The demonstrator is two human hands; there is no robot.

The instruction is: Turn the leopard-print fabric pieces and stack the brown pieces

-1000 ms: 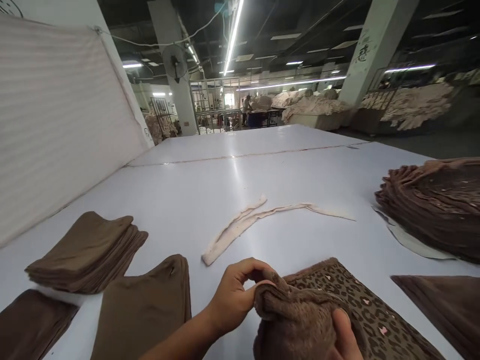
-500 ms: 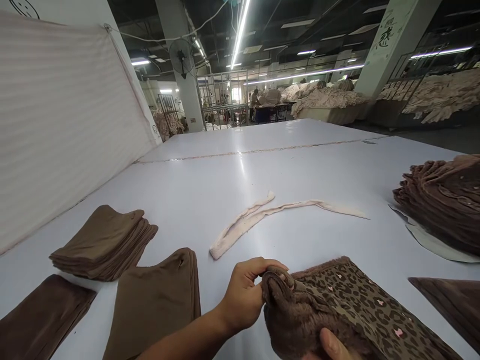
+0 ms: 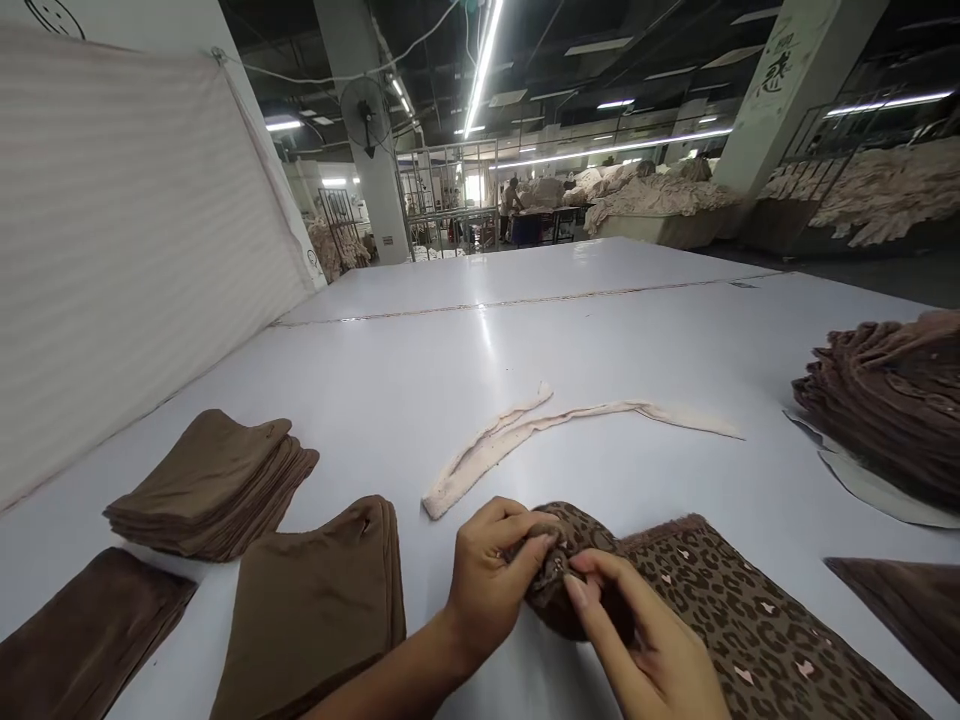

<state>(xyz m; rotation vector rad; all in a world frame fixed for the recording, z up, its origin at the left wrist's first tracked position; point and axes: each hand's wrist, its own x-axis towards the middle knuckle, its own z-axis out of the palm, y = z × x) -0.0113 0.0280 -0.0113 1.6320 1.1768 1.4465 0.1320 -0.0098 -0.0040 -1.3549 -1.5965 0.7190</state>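
Observation:
Both hands pinch one bunched part of a brown leopard-print fleece fabric piece [image 3: 750,590] at the table's near side. My left hand [image 3: 491,565] grips the gathered edge between thumb and fingers. Close beside it, my right hand [image 3: 637,630] holds the same bunch with thumb and forefinger. Small pale spots show in the fold between the fingertips; what they are I cannot make out. The rest of the piece lies flat to the right, print up, with pink patches and a fuzzy brown edge.
Brown fabric stacks [image 3: 210,480] and folded brown pieces [image 3: 315,600] lie at the left. A pale fabric strip [image 3: 487,455] curves across the white table [image 3: 375,370]. More brown fabric [image 3: 892,400] is heaped at the right. A person [image 3: 510,205] stands far back.
My right hand has come up from the lower edge to meet my left at the bunched part. The brown fuzzy side has turned away, and printed fabric now shows there.

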